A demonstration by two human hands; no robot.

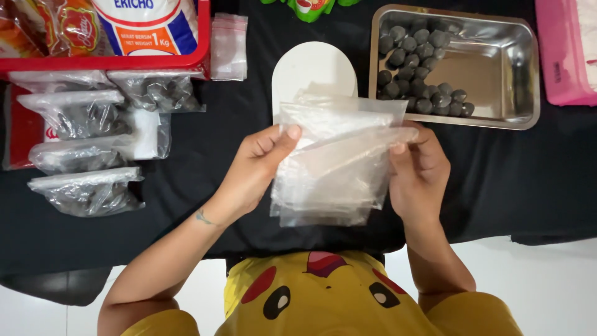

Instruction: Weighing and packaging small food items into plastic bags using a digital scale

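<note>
Both my hands hold a stack of clear plastic bags (336, 168) over a black cloth. My left hand (258, 168) pinches the stack's upper left edge with thumb and fingers. My right hand (418, 171) grips its right side, the thumb on the top bag's edge. Behind the bags lies a white rounded board (314, 68). At the back right, a steel tray (504, 87) holds several dark round balls (418, 65) piled in its left half.
Several filled clear bags of dark balls (84, 158) lie in a column at the left. A red tray (106, 61) with packaged goods sits at the back left, small empty bags (229, 46) beside it. A pink container (566, 53) stands at the far right.
</note>
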